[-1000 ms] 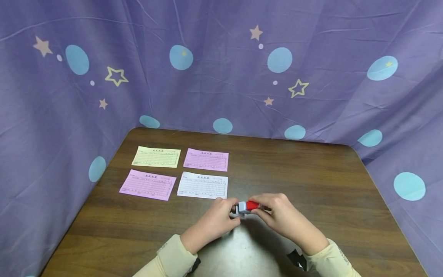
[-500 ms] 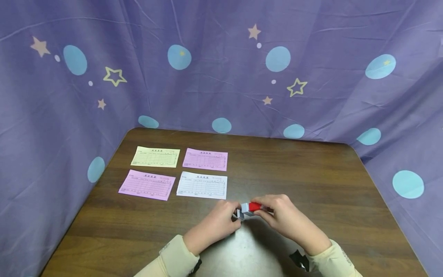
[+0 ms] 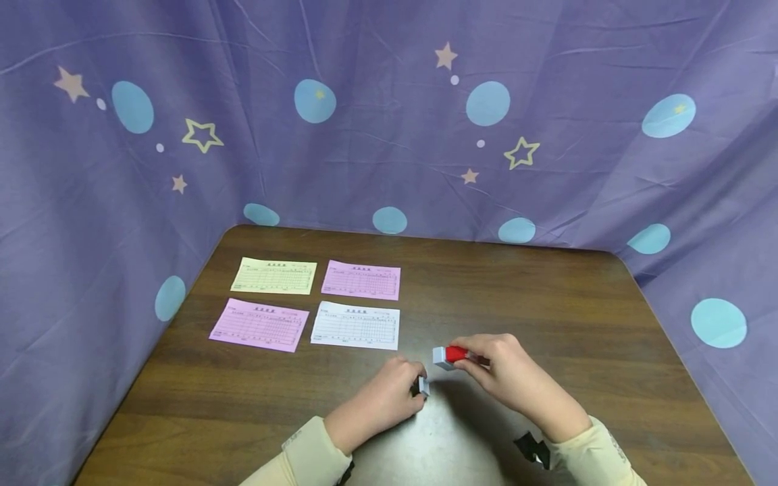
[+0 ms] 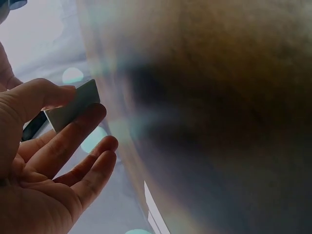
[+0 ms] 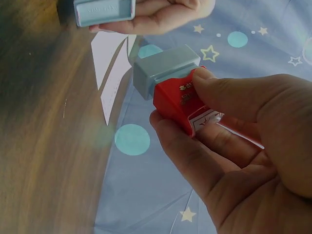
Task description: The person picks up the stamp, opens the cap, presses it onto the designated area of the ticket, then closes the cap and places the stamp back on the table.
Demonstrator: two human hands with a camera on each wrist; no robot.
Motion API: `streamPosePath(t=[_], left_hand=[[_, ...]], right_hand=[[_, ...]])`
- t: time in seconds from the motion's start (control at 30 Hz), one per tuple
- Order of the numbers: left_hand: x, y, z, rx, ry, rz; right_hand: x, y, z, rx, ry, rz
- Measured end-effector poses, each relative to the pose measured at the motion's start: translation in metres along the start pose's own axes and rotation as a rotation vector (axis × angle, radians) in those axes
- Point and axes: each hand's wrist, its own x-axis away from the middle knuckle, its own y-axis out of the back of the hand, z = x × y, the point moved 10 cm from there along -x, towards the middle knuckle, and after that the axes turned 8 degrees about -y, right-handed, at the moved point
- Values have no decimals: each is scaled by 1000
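Note:
In the head view my right hand [image 3: 510,371] pinches a red stamp [image 3: 457,354] with a pale grey-blue end, held tilted sideways above the table. The right wrist view shows gold marks on the red body, the thumb on one side and fingers beneath. My left hand [image 3: 385,395] pinches the stamp's small grey-blue cap [image 3: 424,387] between thumb and fingers. Its hollow side, with raised lettering inside, faces the right wrist camera. A gap separates cap and stamp. In the left wrist view the cap [image 4: 73,109] shows its flat outer face, while the other fingers are loosely bent.
On the brown wooden table [image 3: 547,297], left of the hands, lie a yellow slip [image 3: 273,275], a pink slip [image 3: 361,280], another pink slip [image 3: 260,325] and a white slip [image 3: 356,326]. A purple curtain [image 3: 389,175] rises around the table's edges.
The stamp and its cap were together at first and have come apart. My right hand has moved right and slightly away with the stamp; my left hand has shifted slightly right and nearer with the cap.

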Motion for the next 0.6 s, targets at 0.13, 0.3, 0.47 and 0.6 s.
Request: streamPosePath(t=[0.13, 0.3, 0.47, 0.6], left_hand=[[1, -1, -1, -2, 2, -1], [3, -5, -2, -15, 9, 19], [5, -7, -3, -49, 2, 25], [7, -7, -3, -71, -3, 19]], right_hand=[[-1, 3, -1, -2, -7, -9], [0, 4, -2, -4, -1, -12], [-1, 5, -3, -1, -2, -24], [-1, 6, -4, 0, -6, -25]])
